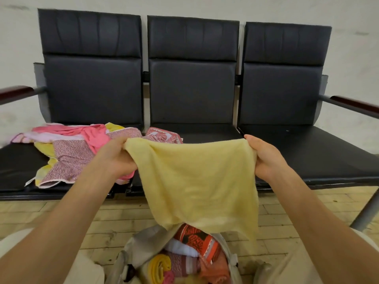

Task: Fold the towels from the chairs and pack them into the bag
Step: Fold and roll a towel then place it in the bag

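Folding is under way: left hand and right hand each grip a top corner of the yellow towel, spread above the bag. Next, probably, bring corners together.

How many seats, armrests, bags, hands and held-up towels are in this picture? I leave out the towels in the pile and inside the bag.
Seats: 3
Armrests: 2
Bag: 1
Hands: 2, left hand and right hand
Yellow towel, held up: 1
Total: 9
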`<state>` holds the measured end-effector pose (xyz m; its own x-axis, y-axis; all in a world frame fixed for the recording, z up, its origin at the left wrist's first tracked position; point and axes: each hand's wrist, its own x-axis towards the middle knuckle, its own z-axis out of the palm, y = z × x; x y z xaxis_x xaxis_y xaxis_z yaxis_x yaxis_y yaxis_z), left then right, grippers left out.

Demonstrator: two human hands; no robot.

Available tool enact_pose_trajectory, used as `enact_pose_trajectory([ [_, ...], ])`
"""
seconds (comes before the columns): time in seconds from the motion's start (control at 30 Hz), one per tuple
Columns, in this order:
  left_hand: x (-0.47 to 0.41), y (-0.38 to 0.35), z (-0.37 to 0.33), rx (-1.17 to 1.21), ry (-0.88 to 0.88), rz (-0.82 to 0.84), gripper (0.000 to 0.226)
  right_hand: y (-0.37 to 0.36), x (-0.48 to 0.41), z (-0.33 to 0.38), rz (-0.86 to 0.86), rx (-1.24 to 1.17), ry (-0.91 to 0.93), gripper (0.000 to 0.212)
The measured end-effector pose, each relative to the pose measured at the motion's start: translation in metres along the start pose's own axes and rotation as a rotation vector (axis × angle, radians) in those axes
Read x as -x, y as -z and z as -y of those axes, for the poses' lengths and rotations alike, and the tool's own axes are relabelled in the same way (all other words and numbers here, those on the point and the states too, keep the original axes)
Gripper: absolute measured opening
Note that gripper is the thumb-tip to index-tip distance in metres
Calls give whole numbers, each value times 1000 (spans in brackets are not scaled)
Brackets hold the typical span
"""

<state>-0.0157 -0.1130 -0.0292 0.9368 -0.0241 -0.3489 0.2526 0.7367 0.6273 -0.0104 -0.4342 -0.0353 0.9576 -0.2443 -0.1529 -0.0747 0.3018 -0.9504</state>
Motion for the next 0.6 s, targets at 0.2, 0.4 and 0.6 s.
enact_pose_trajectory([
  [0.2,3,-6,8,-557,-146,187,20,-1,3,3,142,-128,124,25],
  [0.4,-3,3,10,-1094,-494,-130,23,7,-3,8,-103,652,481,21],
  [0.6,-9,14,4,-1603,-802,-234,16,18,-9,7,-181,1049,655,18],
])
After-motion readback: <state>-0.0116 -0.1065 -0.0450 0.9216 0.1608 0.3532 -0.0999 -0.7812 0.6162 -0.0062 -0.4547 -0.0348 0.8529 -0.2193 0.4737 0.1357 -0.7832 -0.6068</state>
